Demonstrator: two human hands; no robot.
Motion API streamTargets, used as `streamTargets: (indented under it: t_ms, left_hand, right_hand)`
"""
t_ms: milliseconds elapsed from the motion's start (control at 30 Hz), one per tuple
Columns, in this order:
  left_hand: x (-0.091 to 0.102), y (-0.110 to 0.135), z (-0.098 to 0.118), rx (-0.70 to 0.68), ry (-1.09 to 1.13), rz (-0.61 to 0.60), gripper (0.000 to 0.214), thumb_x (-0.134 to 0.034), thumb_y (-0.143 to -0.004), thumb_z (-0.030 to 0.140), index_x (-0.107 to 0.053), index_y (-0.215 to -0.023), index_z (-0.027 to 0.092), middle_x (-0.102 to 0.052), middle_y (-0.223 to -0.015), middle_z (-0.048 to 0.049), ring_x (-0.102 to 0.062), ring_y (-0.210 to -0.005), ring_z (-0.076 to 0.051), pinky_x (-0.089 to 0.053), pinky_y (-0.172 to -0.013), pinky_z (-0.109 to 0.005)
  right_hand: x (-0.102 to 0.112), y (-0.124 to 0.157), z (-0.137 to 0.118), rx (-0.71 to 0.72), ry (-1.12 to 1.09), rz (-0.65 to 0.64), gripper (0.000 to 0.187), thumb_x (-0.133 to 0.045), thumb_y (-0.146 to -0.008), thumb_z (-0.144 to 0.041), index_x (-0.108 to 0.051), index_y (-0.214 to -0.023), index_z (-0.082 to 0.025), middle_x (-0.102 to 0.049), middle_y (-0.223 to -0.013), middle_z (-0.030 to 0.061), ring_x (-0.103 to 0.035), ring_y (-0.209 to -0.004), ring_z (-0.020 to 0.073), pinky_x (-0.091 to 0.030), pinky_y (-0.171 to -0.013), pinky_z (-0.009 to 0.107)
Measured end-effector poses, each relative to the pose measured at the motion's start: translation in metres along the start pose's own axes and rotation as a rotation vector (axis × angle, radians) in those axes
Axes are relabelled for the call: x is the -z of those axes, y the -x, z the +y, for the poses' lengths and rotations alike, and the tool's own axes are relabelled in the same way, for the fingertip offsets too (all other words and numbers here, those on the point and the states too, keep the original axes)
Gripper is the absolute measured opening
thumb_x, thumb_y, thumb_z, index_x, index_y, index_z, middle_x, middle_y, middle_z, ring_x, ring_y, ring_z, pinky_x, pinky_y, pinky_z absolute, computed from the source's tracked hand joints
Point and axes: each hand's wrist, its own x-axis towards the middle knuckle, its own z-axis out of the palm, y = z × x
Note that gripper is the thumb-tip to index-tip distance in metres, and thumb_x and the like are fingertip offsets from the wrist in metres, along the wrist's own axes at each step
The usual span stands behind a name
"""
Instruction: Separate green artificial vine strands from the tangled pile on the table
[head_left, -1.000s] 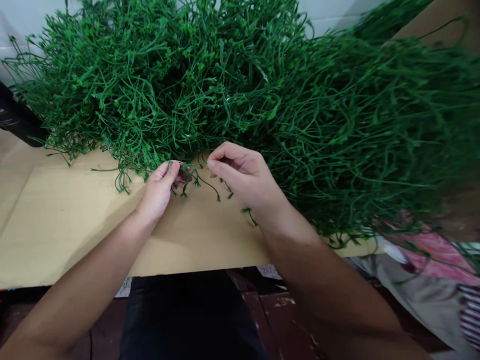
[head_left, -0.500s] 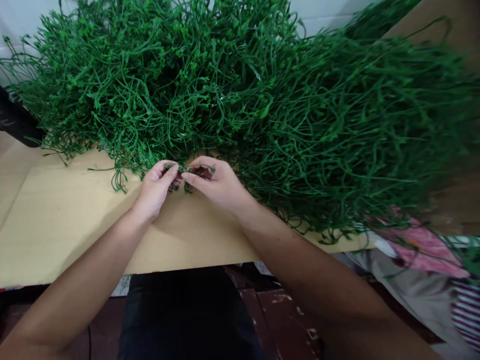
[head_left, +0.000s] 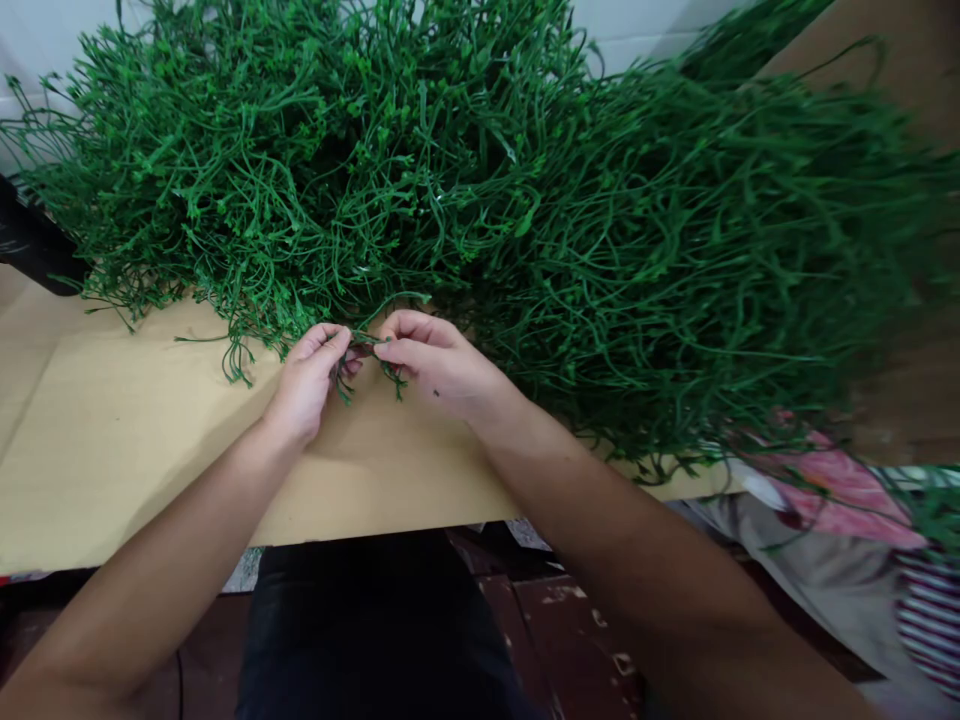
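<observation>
Between my two hands is a small green plant sprig (head_left: 362, 338) with thin, forked stems, some hanging below my fingers. My left hand (head_left: 309, 375) pinches one part of it between thumb and fingers. My right hand (head_left: 435, 360) is closed in a pinch on the sprig just to the right, thumb against forefinger. Both hands are slightly above the tan tabletop (head_left: 150, 430). Right behind them rises a big heap of green artificial-looking stems (head_left: 315, 190) with small budded tips. Fingers partly hide the joint of the sprig.
More long green stems (head_left: 712, 250) spread over the right side. A black cylindrical object (head_left: 37, 245) stands at the left edge. Brown cardboard (head_left: 907, 60) is at the upper right. Pink patterned cloth (head_left: 847, 490) and striped cloth (head_left: 930, 620) lie at the lower right.
My right hand has shifted slightly, and the stem that lay across its fingers now points up toward the heap. The hanging stems have moved a little lower and right.
</observation>
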Motion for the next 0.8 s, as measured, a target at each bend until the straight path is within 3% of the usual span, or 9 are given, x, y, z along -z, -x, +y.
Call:
streamTargets:
  t_ms: [200, 467, 633, 800]
  left_hand:
    - [0.005, -0.005, 0.006, 0.014, 0.04, 0.149, 0.007, -0.051, -0.082, 0.02, -0.045, -0.079, 0.018, -0.059, -0.064, 0.003, -0.054, -0.054, -0.007, -0.041, -0.054, -0.019]
    - [0.006, -0.002, 0.004, -0.052, -0.153, -0.012, 0.01, -0.058, -0.078, 0.019, -0.049, -0.076, 0.017, -0.056, -0.061, 0.0044, -0.051, -0.055, -0.006, -0.036, -0.053, -0.018]
    - [0.005, -0.001, 0.004, -0.043, -0.225, -0.092, 0.011, -0.058, -0.078, 0.023, -0.05, -0.075, 0.017, -0.057, -0.06, 0.0039, -0.047, -0.051, -0.006, -0.033, -0.05, -0.018]
    - [0.006, -0.004, 0.003, -0.034, -0.16, -0.078, 0.019, -0.056, -0.081, 0.029, -0.048, -0.07, 0.016, -0.055, -0.059, 0.0031, -0.05, -0.053, -0.006, -0.034, -0.051, -0.018]
  right_hand:
    - [0.008, 0.003, 0.0, 0.036, -0.054, 0.012, 0.039, -0.071, -0.063, -0.048, -0.048, -0.066, -0.017, -0.046, -0.062, -0.004, -0.041, -0.058, 0.0051, -0.035, -0.057, 0.021]
    - [0.006, -0.002, 0.008, 0.076, 0.073, -0.085, 0.045, -0.064, -0.067, -0.06, -0.053, -0.076, -0.017, -0.051, -0.065, -0.002, -0.044, -0.055, 0.0052, -0.039, -0.052, 0.021]
    - [0.003, -0.001, 0.008, 0.084, 0.028, 0.062, 0.04, -0.06, -0.074, -0.054, -0.054, -0.075, -0.015, -0.049, -0.062, -0.0034, -0.043, -0.051, 0.0027, -0.037, -0.048, 0.017]
    - [-0.002, 0.0, 0.007, 0.014, -0.076, 0.159, 0.034, -0.056, -0.081, -0.047, -0.055, -0.071, -0.014, -0.055, -0.065, -0.0023, -0.046, -0.048, 0.0016, -0.035, -0.045, 0.016]
